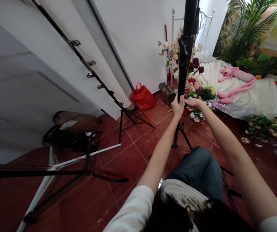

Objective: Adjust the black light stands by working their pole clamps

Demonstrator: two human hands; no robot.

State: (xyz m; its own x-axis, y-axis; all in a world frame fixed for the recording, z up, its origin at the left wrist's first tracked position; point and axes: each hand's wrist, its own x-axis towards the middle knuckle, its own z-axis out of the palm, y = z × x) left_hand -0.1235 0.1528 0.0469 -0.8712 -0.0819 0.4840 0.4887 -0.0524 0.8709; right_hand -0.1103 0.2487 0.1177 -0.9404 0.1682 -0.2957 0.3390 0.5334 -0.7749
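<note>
The person's 2 hands are raised to a black light-stand pole (183, 54) standing upright on a tripod base (181, 137). The left hand (177, 108) is closed around the tube, its fingers wrapped in a firm hold. The right hand (192, 103) is at about the same height and partly closed, with its fingertips (187, 100) reaching against the pole; whether it grips cannot be determined from this view. The 2 hands converge at 1 point, which suggests the pole is being steadied there.

The spread legs appear set to keep the pole upright on the red tile floor (133, 151). A 2nd stand (122, 122) stands beside the white door (44, 64), and a 3rd (87, 154) sits on the floor at left. Artificial flowers (193, 88) are massed around a white fur throw (256, 96) bearing a pink plush panther (235, 79), seemingly arranged as a display. A red plastic bag (143, 97) rests against the wall, apparently set aside.
</note>
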